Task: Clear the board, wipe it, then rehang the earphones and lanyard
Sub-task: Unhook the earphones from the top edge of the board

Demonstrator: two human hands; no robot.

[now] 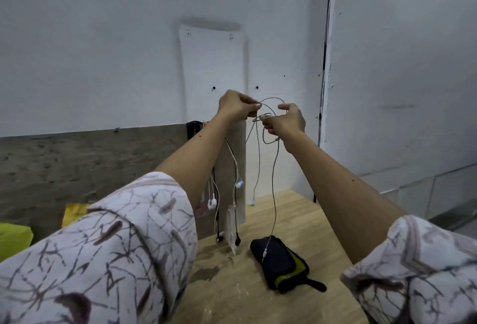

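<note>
A tall narrow white board (213, 65) stands against the wall with small dark pegs in it. In front of its lower half, my left hand (236, 105) pinches a loop of a grey earphone cable (273, 158). My right hand (286, 121) grips the same cable just to the right. The cable's ends hang down toward the table. More earphones (238, 184), white and black, dangle from the board's lower left, partly hidden by my left arm. A clear badge holder (230, 228) hangs low against the board; its lanyard is hidden from view.
A black and green pouch (282, 263) lies on the wooden table (258, 298) below my hands. Yellow-green items (15, 237) sit at the far left. A white wall corner (326, 65) rises at the right, with glass panels (413, 194) beyond.
</note>
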